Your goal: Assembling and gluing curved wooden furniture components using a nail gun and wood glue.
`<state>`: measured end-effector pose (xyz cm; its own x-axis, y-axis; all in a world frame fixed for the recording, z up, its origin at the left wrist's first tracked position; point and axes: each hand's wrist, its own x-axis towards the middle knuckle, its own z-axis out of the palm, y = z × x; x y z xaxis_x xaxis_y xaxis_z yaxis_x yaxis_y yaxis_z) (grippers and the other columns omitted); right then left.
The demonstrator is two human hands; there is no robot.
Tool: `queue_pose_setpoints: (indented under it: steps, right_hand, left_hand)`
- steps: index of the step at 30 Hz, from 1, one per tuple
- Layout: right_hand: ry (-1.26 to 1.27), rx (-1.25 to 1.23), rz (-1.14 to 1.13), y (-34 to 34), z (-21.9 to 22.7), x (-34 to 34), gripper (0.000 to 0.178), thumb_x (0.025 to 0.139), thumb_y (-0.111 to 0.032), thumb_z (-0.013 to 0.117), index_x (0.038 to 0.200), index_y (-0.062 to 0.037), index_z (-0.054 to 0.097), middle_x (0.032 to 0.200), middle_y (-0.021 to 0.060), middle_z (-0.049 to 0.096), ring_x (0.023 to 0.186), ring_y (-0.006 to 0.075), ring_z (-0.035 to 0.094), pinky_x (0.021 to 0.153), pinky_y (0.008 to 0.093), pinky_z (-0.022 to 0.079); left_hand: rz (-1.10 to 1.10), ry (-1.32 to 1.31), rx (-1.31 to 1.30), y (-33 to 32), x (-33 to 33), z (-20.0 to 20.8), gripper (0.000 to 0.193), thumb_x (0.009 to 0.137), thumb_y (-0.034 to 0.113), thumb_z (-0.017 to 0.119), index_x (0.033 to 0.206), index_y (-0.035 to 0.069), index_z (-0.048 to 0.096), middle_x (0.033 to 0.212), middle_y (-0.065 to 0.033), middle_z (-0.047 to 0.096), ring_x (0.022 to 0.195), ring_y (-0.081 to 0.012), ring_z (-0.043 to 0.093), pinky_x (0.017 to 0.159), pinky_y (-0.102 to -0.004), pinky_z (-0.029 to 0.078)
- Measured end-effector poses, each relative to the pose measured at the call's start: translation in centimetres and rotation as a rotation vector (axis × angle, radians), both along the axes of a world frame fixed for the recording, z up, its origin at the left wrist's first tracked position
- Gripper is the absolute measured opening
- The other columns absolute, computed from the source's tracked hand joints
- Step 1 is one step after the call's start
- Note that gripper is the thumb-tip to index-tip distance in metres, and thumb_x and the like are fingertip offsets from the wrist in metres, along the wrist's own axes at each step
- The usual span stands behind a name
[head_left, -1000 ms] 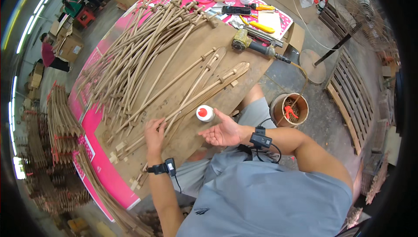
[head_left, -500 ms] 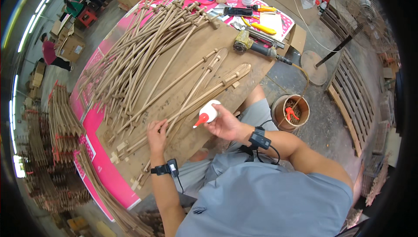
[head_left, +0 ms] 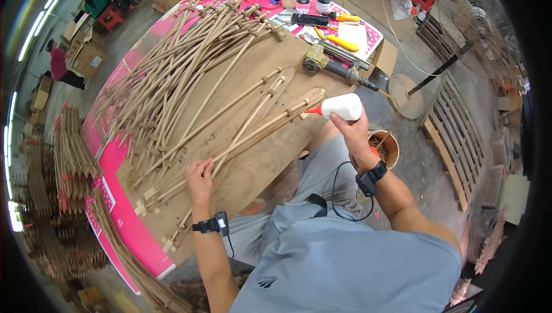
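The left hand (head_left: 199,179) is curling partly shut, with its thumb and fingertips coming close together on the wooden sticks (head_left: 253,135). Two sticks are crossing near those fingertips, so I cannot tell which one it is pinching. The right hand (head_left: 355,134) is closing around a white squeeze bottle (head_left: 343,107) and gripping it well.

The bottle is hanging in the air near the right edge of the desk (head_left: 247,186), at 2 o'clock from the left hand. It is lying on its side, with its long line running from 9 to 3 o'clock. Its red nozzle (head_left: 313,111) is pointing to 9 o'clock and dipping a little, close to the knobby end of one stick. I cannot tell if they are touching. That stick is stretching from 8 to 2 o'clock.

Half a second ago the nozzle was pointing to 8 o'clock, nearer the left hand. Now the right hand is holding the bottle farther off, toward 2 o'clock. The left hand is staying in nearly the same spot.
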<state>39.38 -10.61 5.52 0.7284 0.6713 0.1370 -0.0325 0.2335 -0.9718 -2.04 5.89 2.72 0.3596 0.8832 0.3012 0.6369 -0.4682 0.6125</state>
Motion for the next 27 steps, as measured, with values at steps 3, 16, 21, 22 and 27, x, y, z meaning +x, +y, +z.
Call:
queue_pose_setpoints:
  steps: [3, 16, 21, 22, 27]
  right_hand:
    - [-0.182, -0.031, 0.02, 0.3, -0.1, -0.7, 0.059, 0.083, -0.01, 0.088, 0.131, -0.0016, 0.055, 0.121, 0.0092, 0.069, 0.111, 0.0169, 0.068, 0.097, 0.033, 0.054]
    - [-0.35, -0.104, 0.019, 1.6, 0.1, -1.8, 0.058, 0.082, -0.015, 0.09, 0.128, -0.0014, 0.059, 0.118, 0.0085, 0.071, 0.109, 0.0165, 0.068, 0.095, 0.0329, 0.054]
    - [-0.34, -0.123, 0.085, 2.0, -0.2, -2.0, 0.056, 0.083, -0.007, 0.088, 0.129, -0.001, 0.056, 0.12, 0.0076, 0.071, 0.112, 0.0161, 0.068, 0.099, 0.0324, 0.054]
    - [-0.341, -0.124, 0.087, 2.1, -0.1, -2.1, 0.056, 0.083, -0.007, 0.088, 0.129, -0.001, 0.056, 0.12, 0.0076, 0.071, 0.112, 0.0161, 0.068, 0.099, 0.0324, 0.054]
    - [-0.348, -0.115, 0.083, 2.1, 0.2, -2.3, 0.056, 0.083, -0.007, 0.088, 0.129, -0.0008, 0.057, 0.119, 0.0078, 0.071, 0.112, 0.0163, 0.068, 0.098, 0.0326, 0.054]
  left_hand:
    - [-0.015, 0.034, 0.011, 0.1, -0.1, 0.3, 0.016, 0.091, 0.008, 0.073, 0.105, 0.003, 0.079, 0.096, -0.0113, 0.069, 0.097, -0.03, 0.063, 0.088, -0.0382, 0.05]
    - [0.013, 0.054, 0.02, 0.2, 0.5, 1.2, 0.014, 0.092, 0.009, 0.072, 0.103, 0.003, 0.079, 0.093, -0.0124, 0.069, 0.093, -0.0302, 0.064, 0.085, -0.0382, 0.05]
    - [0.022, 0.058, 0.007, 0.1, 0.4, 1.2, 0.014, 0.091, 0.008, 0.073, 0.103, 0.002, 0.079, 0.094, -0.0126, 0.07, 0.093, -0.0304, 0.065, 0.085, -0.0385, 0.05]
    - [0.024, 0.058, 0.006, 0.1, 0.5, 1.2, 0.014, 0.091, 0.008, 0.073, 0.103, 0.002, 0.079, 0.094, -0.0126, 0.07, 0.093, -0.0304, 0.065, 0.085, -0.0385, 0.05]
    - [0.041, 0.04, -0.022, 0.1, 0.5, 1.1, 0.014, 0.091, 0.012, 0.074, 0.102, 0.007, 0.08, 0.095, -0.0114, 0.069, 0.096, -0.0319, 0.064, 0.087, -0.0402, 0.05]
